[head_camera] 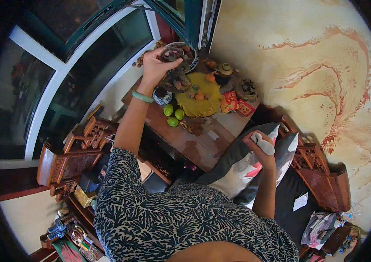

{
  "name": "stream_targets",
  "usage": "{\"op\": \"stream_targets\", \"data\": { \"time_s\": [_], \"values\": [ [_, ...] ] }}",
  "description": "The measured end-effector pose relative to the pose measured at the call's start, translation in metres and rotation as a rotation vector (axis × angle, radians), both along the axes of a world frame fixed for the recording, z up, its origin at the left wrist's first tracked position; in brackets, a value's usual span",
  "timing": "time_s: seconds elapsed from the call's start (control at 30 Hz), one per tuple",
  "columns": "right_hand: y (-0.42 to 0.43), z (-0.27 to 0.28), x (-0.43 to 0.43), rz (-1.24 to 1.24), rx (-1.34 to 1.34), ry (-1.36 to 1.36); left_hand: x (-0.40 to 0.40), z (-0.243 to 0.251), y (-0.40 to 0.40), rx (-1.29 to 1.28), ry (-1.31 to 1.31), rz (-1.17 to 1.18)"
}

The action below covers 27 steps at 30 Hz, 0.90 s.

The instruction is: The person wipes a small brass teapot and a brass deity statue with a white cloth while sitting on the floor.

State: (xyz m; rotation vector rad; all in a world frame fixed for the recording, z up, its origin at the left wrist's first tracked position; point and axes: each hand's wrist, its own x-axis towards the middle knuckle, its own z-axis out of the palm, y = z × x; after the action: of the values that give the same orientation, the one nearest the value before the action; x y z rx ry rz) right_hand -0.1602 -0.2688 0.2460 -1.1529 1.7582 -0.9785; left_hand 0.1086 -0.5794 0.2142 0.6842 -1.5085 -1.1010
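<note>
My left hand [160, 64], with a green bangle [142, 97] on the wrist, grips a dark object [171, 55], possibly a glass dish, in front of a blue-and-white bowl [193, 60]. My right hand [258, 146] is closed around a pale cloth [264, 144] above the cushions. A yellow-green cloth or leaf [190, 106] lies on the wooden table [188, 144] with small fruits [199, 95] on it. Green limes [172, 122] and a blue-and-white jar [162, 96] stand beside it. Red packets [231, 100] lie to the right.
A lidded dark pot [224, 70] and a round woven-looking container [247, 89] stand near the painted wall. The window frame [61, 67] borders the left side. Cushions [237, 170] rest on the dark seat at right, and a carved wooden chair [74, 160] stands at left.
</note>
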Motion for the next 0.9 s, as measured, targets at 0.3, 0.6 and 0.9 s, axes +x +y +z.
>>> {"op": "stream_targets", "data": {
  "time_s": [0.3, 0.6, 0.9],
  "values": [
    [-0.035, 0.015, 0.001, 0.027, -0.150, 0.049, 0.018, 0.011, 0.054, 0.022, -0.159, 0.115],
    [-0.208, 0.038, -0.077, 0.119, -0.271, 0.834, 0.036, 0.016, 0.126, 0.103, -0.274, 0.259],
    [-0.399, -0.064, -0.026, 0.765, 0.154, 1.854, 0.043, 0.007, 0.178, 0.305, -0.303, 0.299]
  ]
}}
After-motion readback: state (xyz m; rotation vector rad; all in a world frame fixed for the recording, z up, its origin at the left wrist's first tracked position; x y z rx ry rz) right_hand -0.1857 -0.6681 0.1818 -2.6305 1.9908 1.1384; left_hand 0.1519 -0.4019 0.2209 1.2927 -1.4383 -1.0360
